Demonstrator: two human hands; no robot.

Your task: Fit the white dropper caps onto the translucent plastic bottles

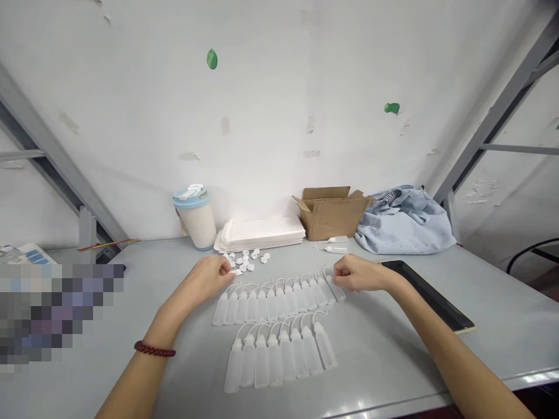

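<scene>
My left hand (212, 276) is closed in a pinch at a small white cap (238, 272), beside a loose group of similar white caps (254, 254). Across the table, my right hand (356, 272) has its fingers curled at the top of the rightmost squeeze bottle (338, 292) in the far row. That bottle leans, and its neck is partly hidden by the fingers. A far row of translucent squeeze bottles (271, 305) lies side by side, each with a thin curved white strap. Nearer to me is a second, shorter row of the same bottles (273, 361).
Along the wall stand a lidded cup (201, 224), a stack of white trays (262, 233), an open cardboard box (334, 218) and a light blue cloth bag (406, 224). Two bottles (336, 249) lie before the box. A dark flat tray (428, 294) lies at right.
</scene>
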